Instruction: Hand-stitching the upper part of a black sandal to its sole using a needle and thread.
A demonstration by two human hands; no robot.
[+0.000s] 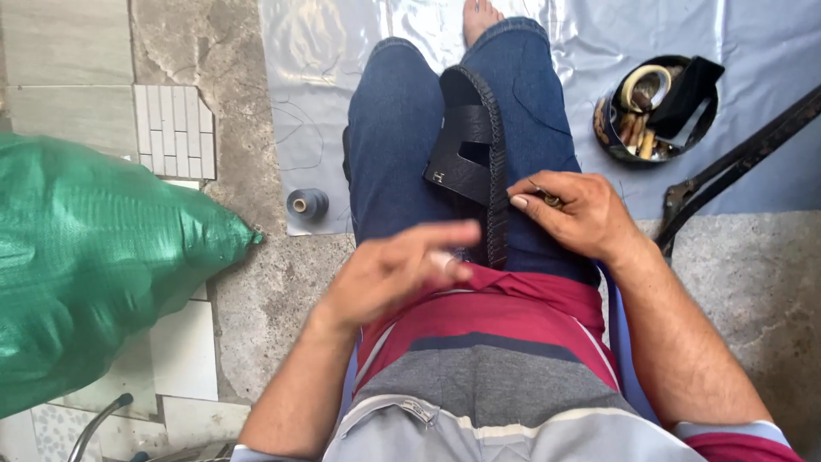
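Note:
A black leather sandal (pixel 470 154) stands on its edge between my thighs, its stitched sole rim facing my right hand. My right hand (pixel 575 214) rests against that rim and pinches a small metal needle-like tool between thumb and fingers. My left hand (pixel 395 269) hovers over my lap just left of the sandal's heel end, blurred, fingers stretched out and holding nothing that I can make out. I sit in blue jeans and a red and grey striped shirt.
A big green woven sack (pixel 94 257) lies at the left. A spool of dark blue thread (pixel 308 204) stands on the plastic sheet (pixel 753 171). A round black bowl (pixel 654 107) with tape and tools sits at the upper right, beside a dark metal bar (pixel 735 162).

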